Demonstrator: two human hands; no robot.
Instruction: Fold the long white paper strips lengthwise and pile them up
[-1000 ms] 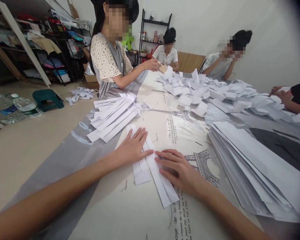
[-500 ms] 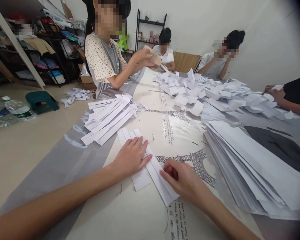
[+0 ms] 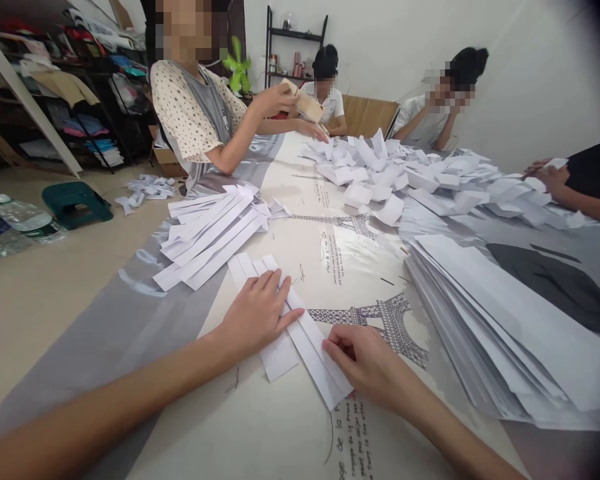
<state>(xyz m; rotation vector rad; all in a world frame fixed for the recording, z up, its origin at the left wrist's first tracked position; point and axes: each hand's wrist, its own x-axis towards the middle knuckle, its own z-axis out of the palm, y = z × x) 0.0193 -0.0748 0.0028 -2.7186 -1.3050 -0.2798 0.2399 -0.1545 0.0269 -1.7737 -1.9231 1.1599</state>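
My left hand [image 3: 254,310] lies flat on two folded white paper strips, its fingers stretched out and pressing them to the table. The right-hand folded paper strip [image 3: 316,347] runs diagonally toward me. Beside it, partly under my left palm, is the other folded strip [image 3: 279,360]. At the near right edge of the first strip, my right hand [image 3: 364,357] is closed, thumb against the curled fingers, gripping the paper's edge. A heap of long folded strips [image 3: 213,233] lies beyond my left hand. To the right is a thick stack of flat white sheets [image 3: 500,327].
A large pile of small folded papers [image 3: 405,173] covers the far right of the printed tablecloth [image 3: 220,427]. Across the left side, a person [image 3: 200,127] handles a tan object [image 3: 307,107]. Other people sit around the table. A green stool [image 3: 77,203] stands on the floor.
The view has shifted slightly. The person at the left has moved one hand lower over the table, away from the tan object. My hands stay nearly in place on the strips.
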